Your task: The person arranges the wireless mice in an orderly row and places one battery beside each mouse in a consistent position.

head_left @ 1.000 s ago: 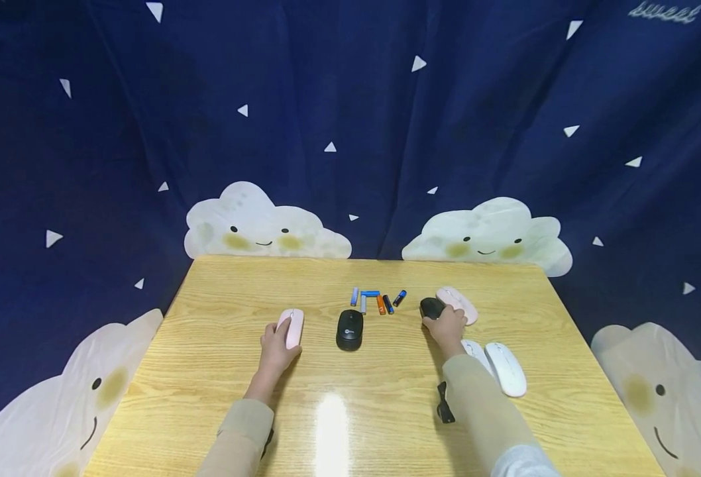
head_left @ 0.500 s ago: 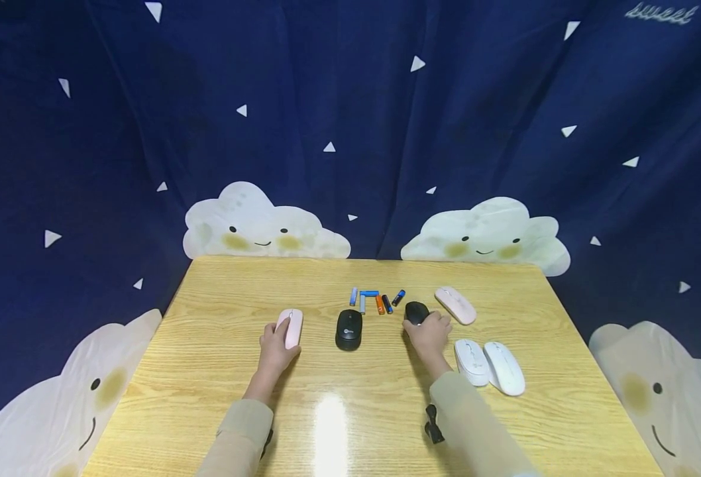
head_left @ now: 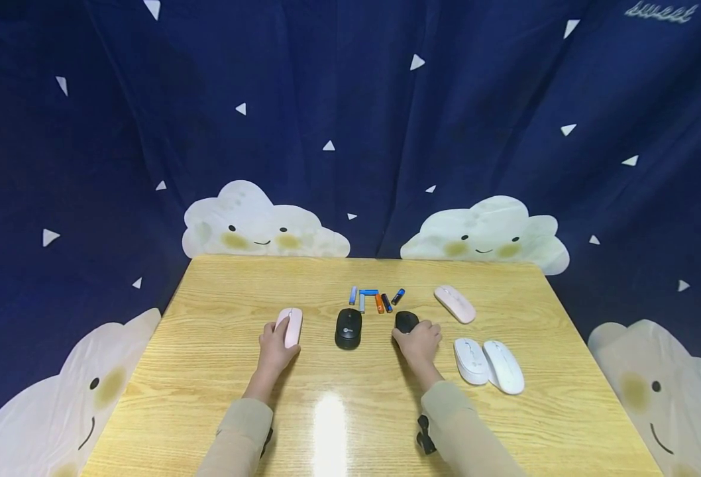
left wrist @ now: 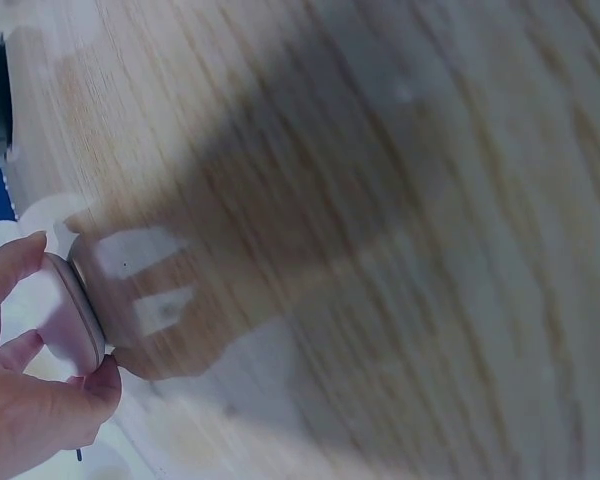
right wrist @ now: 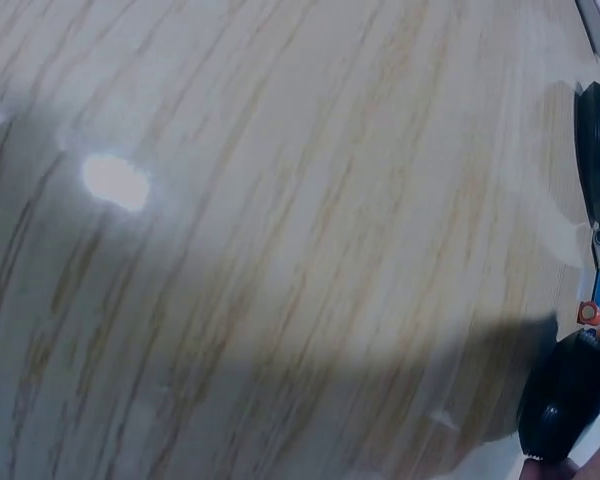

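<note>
On the left side of the table, my left hand [head_left: 275, 350] grips a pink computer mouse [head_left: 293, 330] that lies on the wood. In the left wrist view, thumb and fingers pinch that pink mouse [left wrist: 68, 312] by its sides. My right hand [head_left: 420, 343], right of centre, holds a black computer mouse [head_left: 407, 321] by its sides and covers its near end. The right wrist view shows this black mouse [right wrist: 565, 395] between thumb and finger at the lower right. Between both hands stands a second black mouse [head_left: 348, 328], untouched.
Several batteries lie behind the black mice, among them a blue one [head_left: 369, 292] and an orange one [head_left: 379, 304]. To the right are another pink mouse [head_left: 454, 304] and two white mice, one [head_left: 472, 362] beside the other [head_left: 503, 368]. A dark blue curtain [head_left: 350, 86] hangs behind the table.
My right hand has brought the black mouse left and toward me, away from the pink mouse at the right, uncovering the nearer white mouse. The left hand keeps its place.
</note>
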Demonstrator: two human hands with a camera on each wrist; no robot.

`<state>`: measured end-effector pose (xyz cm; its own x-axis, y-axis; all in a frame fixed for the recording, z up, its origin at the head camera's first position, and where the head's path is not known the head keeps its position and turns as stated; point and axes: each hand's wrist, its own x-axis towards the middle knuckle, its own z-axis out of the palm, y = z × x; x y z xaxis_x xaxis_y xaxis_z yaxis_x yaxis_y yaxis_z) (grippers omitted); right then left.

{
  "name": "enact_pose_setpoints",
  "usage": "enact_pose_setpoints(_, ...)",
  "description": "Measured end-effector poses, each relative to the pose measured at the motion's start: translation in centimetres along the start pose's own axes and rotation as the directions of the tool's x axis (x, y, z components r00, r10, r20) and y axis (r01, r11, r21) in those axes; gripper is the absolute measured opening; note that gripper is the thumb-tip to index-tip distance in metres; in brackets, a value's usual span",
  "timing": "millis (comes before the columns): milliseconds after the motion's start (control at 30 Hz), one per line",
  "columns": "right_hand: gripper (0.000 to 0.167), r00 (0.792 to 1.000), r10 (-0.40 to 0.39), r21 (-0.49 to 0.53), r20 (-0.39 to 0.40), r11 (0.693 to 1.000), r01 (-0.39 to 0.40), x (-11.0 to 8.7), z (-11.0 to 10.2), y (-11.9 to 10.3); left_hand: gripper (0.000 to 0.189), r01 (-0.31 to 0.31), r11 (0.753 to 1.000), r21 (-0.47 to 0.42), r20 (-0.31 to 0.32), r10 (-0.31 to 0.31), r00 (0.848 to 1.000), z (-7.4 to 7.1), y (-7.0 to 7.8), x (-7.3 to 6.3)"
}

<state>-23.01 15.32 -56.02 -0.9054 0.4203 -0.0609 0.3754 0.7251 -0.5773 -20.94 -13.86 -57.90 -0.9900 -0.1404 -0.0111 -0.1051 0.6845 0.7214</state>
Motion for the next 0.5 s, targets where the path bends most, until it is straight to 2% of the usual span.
enact_pose_setpoints(500,0.071,1.000,-0.017,-0.023,0.001,1.000,0.017,0.00,0.62,0.40,0.072,-0.004,1.000,0.005,-0.002,0.004,1.000,0.08,0.12,-0.13)
